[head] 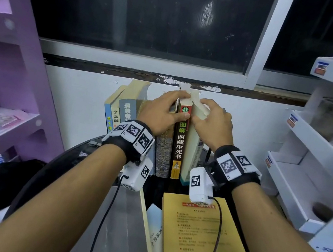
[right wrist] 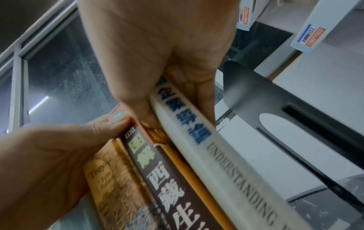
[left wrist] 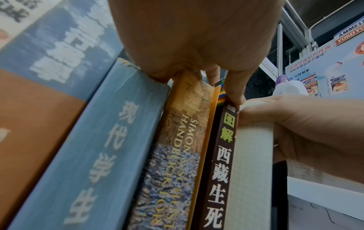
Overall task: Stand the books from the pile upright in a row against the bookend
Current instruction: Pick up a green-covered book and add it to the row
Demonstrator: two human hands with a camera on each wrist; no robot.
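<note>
The white book (head: 193, 143) stood upright at the right end of the row, its spine toward me, and my right hand (head: 211, 125) gripped its top, thumb on the side facing the dark brown book (head: 179, 147), fingers curled down the far side. I held it there, I judge, to press it flush against its neighbour so the row would not splay. My left hand (head: 162, 112) clamped the tops of the mottled handbook (left wrist: 173, 155) and the brown book together, its thumb (left wrist: 235, 87) laid across the brown spine, bracing the row against the push. Further left stood a grey-blue book (left wrist: 102, 155) and others, leaning a little.

The black metal bookend (right wrist: 279, 96) showed in the right wrist view just beyond the white book; whether they touched, I could not tell.

Both wrists were raised, palms facing inward, forearms reaching forward over the table (head: 116, 216). Nearer me the pile remained: a yellow book (head: 197, 244) lay flat on top of another, so more was left to stand.
</note>
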